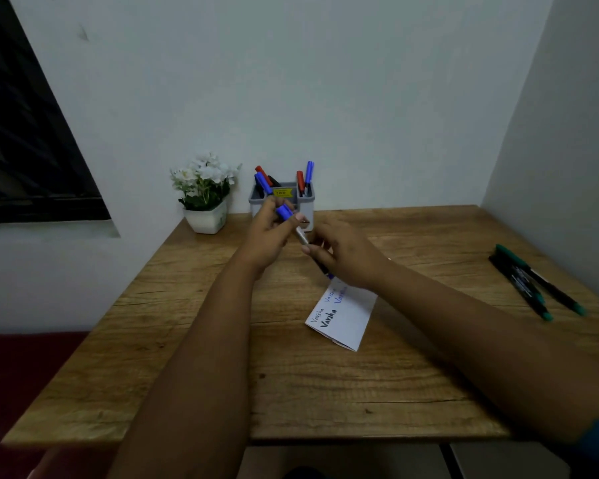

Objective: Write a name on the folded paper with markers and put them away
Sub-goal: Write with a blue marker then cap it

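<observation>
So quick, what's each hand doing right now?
Left hand: grips the blue cap.
Right hand: holds the blue marker, tip uncapped.

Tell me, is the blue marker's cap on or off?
Off. The left hand holds the blue cap, and the right hand holds the marker.

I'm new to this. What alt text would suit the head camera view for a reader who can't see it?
Two hands hold a blue marker above a wooden desk: the left hand grips its cap, the right hand its barrel. Below lies a folded paper with handwriting; behind stands a grey marker holder.
</observation>
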A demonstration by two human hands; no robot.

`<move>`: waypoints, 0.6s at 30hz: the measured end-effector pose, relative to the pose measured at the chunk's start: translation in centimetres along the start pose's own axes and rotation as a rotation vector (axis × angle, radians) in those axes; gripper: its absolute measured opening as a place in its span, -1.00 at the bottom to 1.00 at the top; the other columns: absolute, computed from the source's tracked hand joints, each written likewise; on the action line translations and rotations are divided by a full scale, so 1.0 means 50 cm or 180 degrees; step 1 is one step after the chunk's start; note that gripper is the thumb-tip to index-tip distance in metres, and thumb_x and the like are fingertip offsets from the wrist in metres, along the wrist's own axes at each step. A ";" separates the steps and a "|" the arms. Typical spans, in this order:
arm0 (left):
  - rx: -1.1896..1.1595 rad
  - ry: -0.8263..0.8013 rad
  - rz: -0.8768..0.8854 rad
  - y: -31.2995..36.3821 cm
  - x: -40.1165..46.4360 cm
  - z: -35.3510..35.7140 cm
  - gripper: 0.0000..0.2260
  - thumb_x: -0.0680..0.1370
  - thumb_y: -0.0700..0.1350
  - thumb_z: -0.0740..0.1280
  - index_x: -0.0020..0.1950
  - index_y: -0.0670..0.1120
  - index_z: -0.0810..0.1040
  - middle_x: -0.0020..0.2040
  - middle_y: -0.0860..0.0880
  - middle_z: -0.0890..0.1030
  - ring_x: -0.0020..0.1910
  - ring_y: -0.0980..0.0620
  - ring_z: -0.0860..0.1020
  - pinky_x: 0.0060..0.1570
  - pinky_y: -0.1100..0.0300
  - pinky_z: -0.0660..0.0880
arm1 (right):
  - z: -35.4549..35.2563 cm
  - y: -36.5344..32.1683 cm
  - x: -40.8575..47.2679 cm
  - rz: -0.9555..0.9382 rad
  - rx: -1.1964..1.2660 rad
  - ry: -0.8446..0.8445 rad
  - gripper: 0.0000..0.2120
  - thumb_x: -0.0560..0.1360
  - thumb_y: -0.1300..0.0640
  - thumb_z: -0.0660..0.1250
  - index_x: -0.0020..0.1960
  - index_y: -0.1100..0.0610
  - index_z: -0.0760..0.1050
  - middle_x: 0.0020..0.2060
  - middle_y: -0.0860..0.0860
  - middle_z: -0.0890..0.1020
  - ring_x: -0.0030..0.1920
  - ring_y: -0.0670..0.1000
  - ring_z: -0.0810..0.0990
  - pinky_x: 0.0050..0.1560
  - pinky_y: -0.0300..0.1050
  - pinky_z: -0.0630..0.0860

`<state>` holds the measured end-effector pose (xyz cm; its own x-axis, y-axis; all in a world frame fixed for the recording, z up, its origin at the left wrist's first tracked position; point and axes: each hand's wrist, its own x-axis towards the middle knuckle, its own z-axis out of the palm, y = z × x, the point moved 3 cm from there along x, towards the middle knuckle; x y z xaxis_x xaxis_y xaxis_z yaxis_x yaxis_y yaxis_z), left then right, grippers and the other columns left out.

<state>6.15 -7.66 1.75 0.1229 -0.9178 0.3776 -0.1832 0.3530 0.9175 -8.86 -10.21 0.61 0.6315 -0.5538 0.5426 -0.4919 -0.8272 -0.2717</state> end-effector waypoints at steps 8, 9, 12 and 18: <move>-0.0526 0.0911 0.0069 -0.014 0.021 -0.038 -0.92 0.65 -0.18 0.18 0.14 -0.10 0.39 -0.17 -0.01 0.58 -0.31 0.16 0.54 -0.29 0.27 0.52 | 0.034 -0.009 0.114 0.0623 0.0525 -0.0139 0.02 0.48 0.22 0.44 0.57 -0.01 -0.30 0.00 0.16 0.65 -0.19 0.04 0.66 -0.09 0.01 0.63; -0.0611 0.1213 0.0022 -0.023 0.026 -0.052 -0.93 0.66 -0.18 0.16 0.12 -0.08 0.39 -0.17 -0.02 0.59 -0.32 0.14 0.53 -0.31 0.28 0.50 | 0.033 -0.001 0.129 0.0678 0.0678 -0.0036 0.05 0.46 0.24 0.46 0.57 -0.06 -0.28 0.01 0.19 0.65 -0.20 0.04 0.66 -0.08 0.01 0.64; -0.0637 0.2061 -0.0192 -0.063 0.036 -0.093 -0.90 0.66 -0.17 0.15 0.15 -0.12 0.39 -0.12 -0.07 0.61 -0.28 0.10 0.53 -0.35 0.36 0.46 | 0.015 0.022 0.176 0.0782 0.0632 0.0259 -0.14 0.45 0.24 0.48 0.54 -0.02 0.01 -0.12 0.16 0.64 -0.24 0.00 0.62 -0.11 -0.06 0.60; -0.0261 0.2397 -0.0189 -0.117 0.053 -0.099 -0.80 0.65 -0.12 0.16 0.23 -0.17 0.38 0.07 -0.16 0.59 -0.05 0.02 0.57 -0.13 0.25 0.51 | 0.012 0.059 0.295 0.0775 0.1148 0.1158 -0.49 0.61 0.25 0.22 0.47 0.06 0.10 -0.13 0.07 0.58 -0.16 0.08 0.66 -0.10 -0.03 0.66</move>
<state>12.36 -11.28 -2.00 0.7682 -0.5740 0.2835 -0.0860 0.3464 0.9342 -0.61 -20.87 7.33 0.2467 -0.7171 0.6519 -0.3212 -0.6952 -0.6431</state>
